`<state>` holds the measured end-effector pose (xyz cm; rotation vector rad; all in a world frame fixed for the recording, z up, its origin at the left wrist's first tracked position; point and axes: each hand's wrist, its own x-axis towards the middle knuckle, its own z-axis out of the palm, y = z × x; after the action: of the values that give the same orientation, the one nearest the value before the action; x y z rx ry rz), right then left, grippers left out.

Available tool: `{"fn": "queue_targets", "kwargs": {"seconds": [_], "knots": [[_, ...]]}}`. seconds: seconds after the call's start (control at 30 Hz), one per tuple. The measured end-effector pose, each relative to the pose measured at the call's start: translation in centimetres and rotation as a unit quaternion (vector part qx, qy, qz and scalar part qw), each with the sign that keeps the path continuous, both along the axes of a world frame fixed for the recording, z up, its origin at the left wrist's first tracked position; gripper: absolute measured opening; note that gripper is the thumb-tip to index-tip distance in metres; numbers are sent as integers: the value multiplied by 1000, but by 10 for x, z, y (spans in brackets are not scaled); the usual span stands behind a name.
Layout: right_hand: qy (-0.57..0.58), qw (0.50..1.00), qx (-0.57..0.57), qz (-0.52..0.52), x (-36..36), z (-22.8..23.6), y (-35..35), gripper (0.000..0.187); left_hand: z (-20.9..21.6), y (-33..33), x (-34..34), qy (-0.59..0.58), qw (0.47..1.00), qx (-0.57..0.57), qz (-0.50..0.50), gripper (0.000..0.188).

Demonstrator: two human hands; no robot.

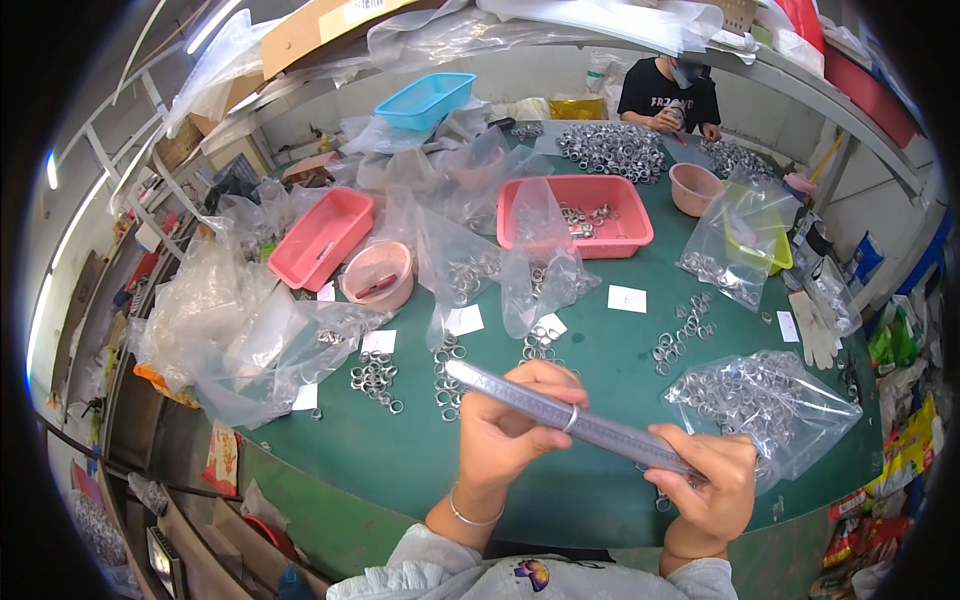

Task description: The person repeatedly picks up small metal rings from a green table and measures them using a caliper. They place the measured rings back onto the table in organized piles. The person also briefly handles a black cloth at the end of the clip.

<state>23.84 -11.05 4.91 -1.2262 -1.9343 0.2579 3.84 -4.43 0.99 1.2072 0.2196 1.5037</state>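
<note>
A long tapered grey ring mandrel (505,393) with marks along it is held slantwise above the table. My right hand (712,483) is closed round its lower right end. A thin silver ring (571,419) sits around the mandrel, and my left hand (520,425) pinches it with thumb and fingers. Beyond my left hand lie small groups of metal rings (374,382) beside white paper cards (378,342). A clear plastic bag full of rings (750,405) rests to the right, close to my right hand.
Pink trays (628,246), a pink bowl (378,275) and clear bags (225,320) crowd the far side of the green table (400,465). A white glove (814,328) lies at the right edge. Across the table, a person (672,100) works beside a large heap of rings (610,150).
</note>
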Motion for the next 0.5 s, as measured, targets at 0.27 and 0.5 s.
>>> {"fn": "queue_targets", "kwargs": {"seconds": [0.27, 0.5], "knots": [[38, 999, -19, 33, -1, -6, 7, 38, 4, -5, 4, -11, 999, 36, 27, 36], [41, 996, -42, 65, 0, -3, 18, 35, 4, -3, -2, 22, 997, 66, 45, 36]]}}
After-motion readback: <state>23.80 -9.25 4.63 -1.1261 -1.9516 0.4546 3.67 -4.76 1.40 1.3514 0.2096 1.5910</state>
